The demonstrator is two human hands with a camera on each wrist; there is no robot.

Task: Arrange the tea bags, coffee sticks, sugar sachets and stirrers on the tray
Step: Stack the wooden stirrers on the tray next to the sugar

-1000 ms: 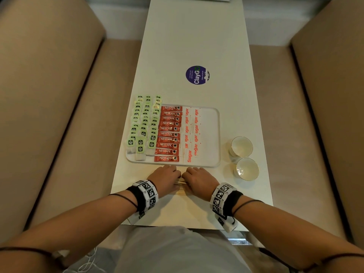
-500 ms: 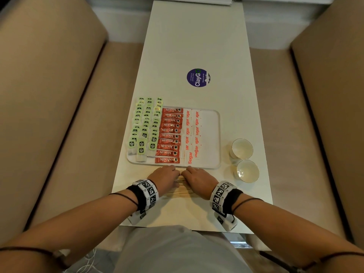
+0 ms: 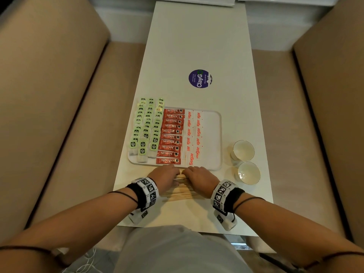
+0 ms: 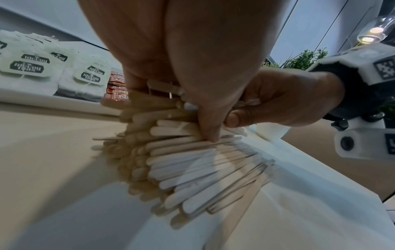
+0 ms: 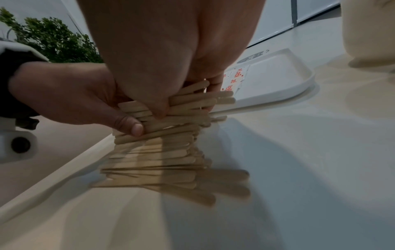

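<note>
Since a second ago your two hands have barely shifted: the left hand (image 3: pixel 165 177) and right hand (image 3: pixel 199 179) were already side by side on the stirrers (image 3: pixel 180 191) and are there now. The wrist views show both grips clamped on the upper part of the wooden pile, thumbs (image 4: pixel 233 119) under, fingers curled over. The lower sticks fan out loose on the counter (image 3: pixel 197 46) beneath and toward you from the grips. So the gather is made, the lift not yet. My read: stirrers are the last item left to place.

The tray (image 3: pixel 211 138) sits just beyond your knuckles. On it, the tea bags (image 3: pixel 146 127) run in rows up-left of your left grip, some overhanging the tray's left and far edges. The coffee sticks (image 3: pixel 171 135) stack straight ahead of it. The sugar sachets (image 3: pixel 194 134) run ahead of your right grip. The bare strip of tray lies ahead and right of your right grip; likely where the stirrers go.

In the way: the tray's near rim is touching or nearly touching your fingertips, so clear it on the lift. Two cups (image 3: pixel 244 161) stand just right of your right grip, beside the tray's right edge; mind them when swinging over. The loose lower sticks may drop out. A round purple sticker (image 3: pixel 200 78) lies well beyond the tray, no concern.
</note>
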